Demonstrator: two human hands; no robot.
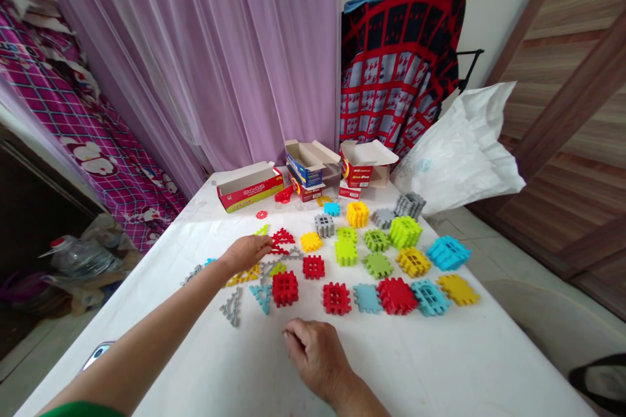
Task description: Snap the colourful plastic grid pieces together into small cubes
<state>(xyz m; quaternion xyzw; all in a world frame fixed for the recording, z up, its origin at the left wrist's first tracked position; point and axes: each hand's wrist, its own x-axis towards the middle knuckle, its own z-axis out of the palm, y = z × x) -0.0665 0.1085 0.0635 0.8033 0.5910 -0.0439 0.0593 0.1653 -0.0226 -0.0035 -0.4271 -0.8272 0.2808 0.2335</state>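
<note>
My left hand (248,251) reaches across the white table, its fingertips pinched at the edge of a red triangular building piece (280,249). A second red triangular piece (282,235) lies just behind it. Around that hand are grey triangular pieces (293,254), yellow pieces (252,274) partly hidden by the wrist, and a light blue triangular piece (261,298). My right hand (317,355) rests on the table near the front, curled into a loose fist, and no piece shows in it. Nearest to it are a stack of red square window pieces (285,289) and another red window piece (336,298).
Square pieces in stacks, such as green ones (405,232) and blue ones (448,252), spread to the right. Opened boxes, among them a red one (252,190) and a blue one (304,166), stand at the back. A white sack (460,149) leans behind the right corner.
</note>
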